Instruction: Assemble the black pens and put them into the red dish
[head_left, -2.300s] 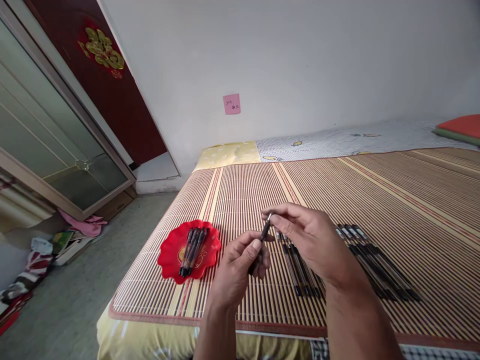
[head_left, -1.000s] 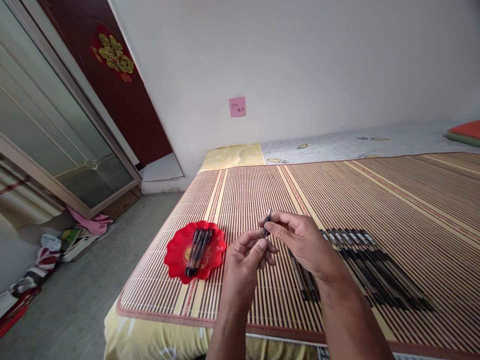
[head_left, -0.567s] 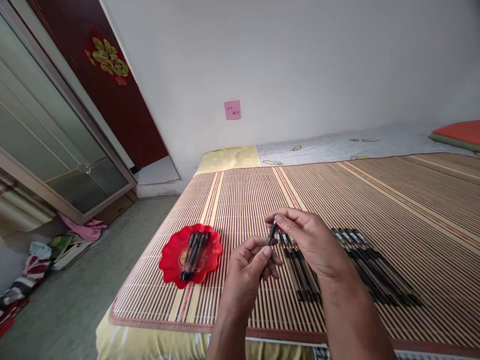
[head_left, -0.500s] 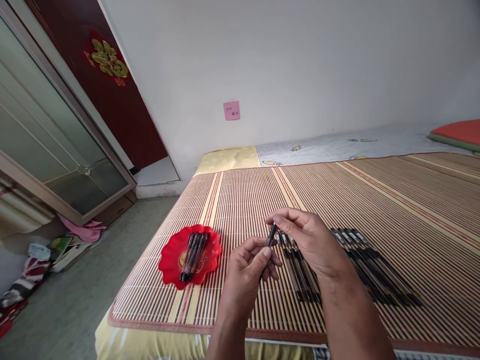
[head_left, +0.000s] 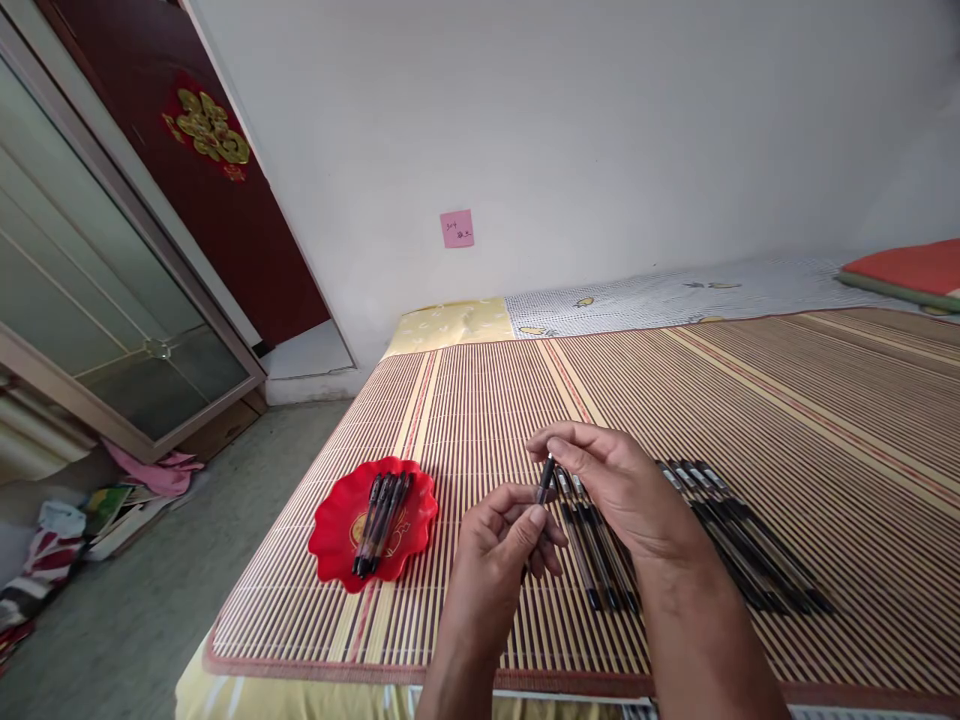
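A dark pen (head_left: 545, 480) is held at a slant above the mat, between my two hands. Around its lower part, the thumb and fingers of my left hand (head_left: 499, 535) are closed. My right hand (head_left: 619, 485) pinches its upper end between thumb and index finger, where a small pale bit shows. Behind my right hand and forearm lie several black pens (head_left: 592, 550) in a row, partly covered. Farther right is another row of black pens (head_left: 750, 540), side by side. Several capped pens (head_left: 382, 525) rest together in a red scalloped plate (head_left: 328, 535) to the left.
A striped bamboo mat (head_left: 480, 400) covers the bed. Against the back wall is a pink note (head_left: 457, 229). An orange folded item (head_left: 911, 270) lies at the far right. At left are a glass-panelled door (head_left: 112, 270) and clothes (head_left: 52, 560) on the floor.
The camera view has shifted slightly, moving the plate a little left and down in the picture. Both hands stay on the pen, with only a small shift; a pale bit at its top now shows.
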